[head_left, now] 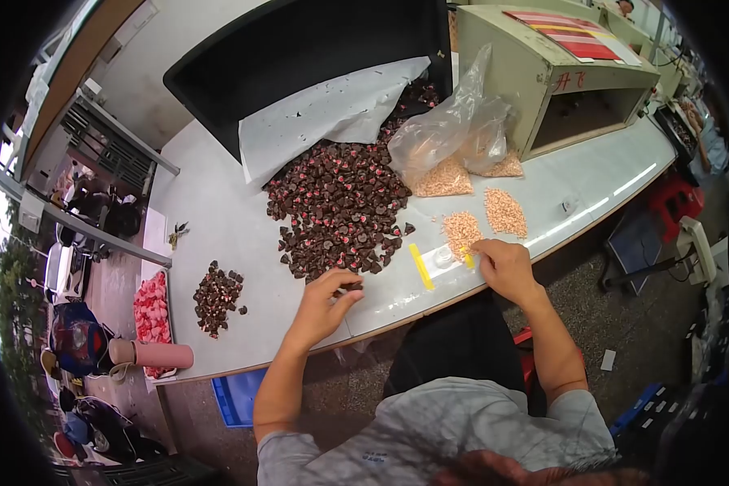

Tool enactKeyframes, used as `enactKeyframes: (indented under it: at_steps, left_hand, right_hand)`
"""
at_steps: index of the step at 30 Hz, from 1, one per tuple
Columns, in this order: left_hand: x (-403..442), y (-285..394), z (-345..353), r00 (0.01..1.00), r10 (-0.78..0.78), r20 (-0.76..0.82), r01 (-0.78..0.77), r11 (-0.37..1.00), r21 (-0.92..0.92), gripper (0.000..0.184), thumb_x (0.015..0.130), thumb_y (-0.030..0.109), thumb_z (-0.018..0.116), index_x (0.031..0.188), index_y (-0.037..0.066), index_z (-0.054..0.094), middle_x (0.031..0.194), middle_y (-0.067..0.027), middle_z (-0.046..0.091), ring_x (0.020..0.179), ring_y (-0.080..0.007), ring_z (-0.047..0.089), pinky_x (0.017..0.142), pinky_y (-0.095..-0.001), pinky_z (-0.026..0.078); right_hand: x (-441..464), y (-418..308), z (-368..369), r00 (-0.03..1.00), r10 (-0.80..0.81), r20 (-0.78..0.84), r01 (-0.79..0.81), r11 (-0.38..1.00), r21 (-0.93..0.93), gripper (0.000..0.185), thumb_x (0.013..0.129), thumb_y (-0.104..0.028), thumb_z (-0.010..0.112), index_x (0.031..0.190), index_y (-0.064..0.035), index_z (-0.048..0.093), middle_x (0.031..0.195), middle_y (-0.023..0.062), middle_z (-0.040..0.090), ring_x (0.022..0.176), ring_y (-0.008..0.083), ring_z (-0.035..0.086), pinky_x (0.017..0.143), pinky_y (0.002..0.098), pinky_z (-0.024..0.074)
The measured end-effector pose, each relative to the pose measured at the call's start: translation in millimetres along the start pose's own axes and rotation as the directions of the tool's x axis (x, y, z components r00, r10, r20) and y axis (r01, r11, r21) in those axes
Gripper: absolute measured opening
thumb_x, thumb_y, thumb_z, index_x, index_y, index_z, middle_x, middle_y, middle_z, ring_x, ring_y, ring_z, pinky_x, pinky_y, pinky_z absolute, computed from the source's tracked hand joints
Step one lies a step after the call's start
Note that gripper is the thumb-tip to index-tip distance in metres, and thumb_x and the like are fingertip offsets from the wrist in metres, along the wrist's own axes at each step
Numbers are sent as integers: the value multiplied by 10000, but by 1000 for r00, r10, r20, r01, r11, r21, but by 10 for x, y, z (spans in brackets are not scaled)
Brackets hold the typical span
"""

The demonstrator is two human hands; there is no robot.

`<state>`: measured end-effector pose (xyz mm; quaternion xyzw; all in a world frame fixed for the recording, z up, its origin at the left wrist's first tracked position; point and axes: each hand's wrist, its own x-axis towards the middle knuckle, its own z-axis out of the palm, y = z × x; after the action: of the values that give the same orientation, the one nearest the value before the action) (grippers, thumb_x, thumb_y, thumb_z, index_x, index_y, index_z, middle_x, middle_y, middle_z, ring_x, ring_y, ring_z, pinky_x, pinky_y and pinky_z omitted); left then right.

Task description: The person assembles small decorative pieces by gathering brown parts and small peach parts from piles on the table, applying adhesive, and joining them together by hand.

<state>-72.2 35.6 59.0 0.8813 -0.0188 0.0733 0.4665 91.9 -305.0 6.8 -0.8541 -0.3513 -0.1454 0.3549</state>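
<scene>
A large heap of small dark brown, cone-shaped pieces (340, 190) with pink-red spots spreads over the middle of the table. At its front edge my left hand (322, 308) is closed, thumb and fingers curled round a dark brown piece (350, 286). My right hand (506, 269) is at the near edge of a small pile of tiny pale orange pieces (462, 231), fingertips pinched together; what they hold is hidden. Strips of yellow tape (421, 267) lie on the table between my hands. A second pale pile (505, 212) sits just beyond.
Clear plastic bags of pale pieces (441, 178) stand behind the piles. A black bin (316, 65) with a white sheet (324, 113) lies at the back, beside a green metal box (543, 81). Leftward are a smaller dark pile (217, 300), a pink-red filled tray (151, 312) and a pink bottle (162, 355).
</scene>
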Motion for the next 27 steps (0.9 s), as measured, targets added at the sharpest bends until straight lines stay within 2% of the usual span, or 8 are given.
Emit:
enactKeyframes:
  at_steps: [5,8,11,14,17,23,26,27]
  left_hand:
    - [420,204,178,956,13,295,13,996,-86,233,915,91,755,1138,29,727,1075,-81,723,937,-156,688,791,-280,543]
    - [614,79,345,895,142,423,-69,981,-182,245,922,102,757,1154,29,729,1070,-70,724,942,-145,685,817,-276,537]
    - [727,-55,458,837,69,544,47,979,-196,251,930,107,760,1164,22,729,1078,-59,738,962,-130,684,854,-280,538]
    - [725,-148,508,790,-38,612,285,906,-312,248,934,109,765,1160,13,731,1104,-63,749,977,-117,686,868,-273,548]
    - [707,-230,504,766,-69,639,392,838,-379,252,935,104,766,1161,1,722,1126,-85,752,971,-111,692,873,-269,558]
    - [666,-296,533,795,-46,605,422,759,-497,271,936,91,760,1170,-27,692,1129,-122,749,974,-143,719,872,-288,579]
    - [650,-309,573,781,-35,624,469,692,-549,244,945,78,745,1153,-37,690,1133,-136,746,972,-165,733,860,-293,589]
    - [643,-311,597,775,-49,630,495,667,-557,235,950,74,736,1151,-37,689,1135,-139,745,967,-170,736,852,-293,592]
  right_hand:
    - [-73,73,-19,999,36,-25,-35,998,46,147,847,-24,656,973,-56,725,708,121,673,598,267,668,560,365,512]
    - [-100,48,-134,986,164,41,-165,986,7,111,848,-43,683,956,-56,707,663,97,642,576,258,653,545,367,500]
    - [-67,-26,-181,976,176,131,-179,984,9,101,856,-71,692,956,-86,682,724,98,676,643,299,685,582,403,529]
    - [-26,-56,-178,984,122,132,-121,993,-13,92,867,-96,709,943,-87,657,735,95,684,645,299,687,586,404,530]
    - [-24,-18,-121,987,99,127,-95,995,-39,95,869,-103,714,936,-91,647,755,95,690,651,299,689,595,407,533]
    - [-70,-17,-66,968,221,116,-227,973,41,90,841,-66,712,885,-69,633,802,94,698,661,281,686,581,381,525]
    - [-53,-110,-23,991,21,-132,-10,997,82,117,802,0,706,850,-46,609,852,105,692,671,260,669,560,349,516]
    - [-46,-196,-27,992,20,-125,-1,989,150,131,791,20,705,847,-40,603,862,109,687,674,255,664,558,341,516]
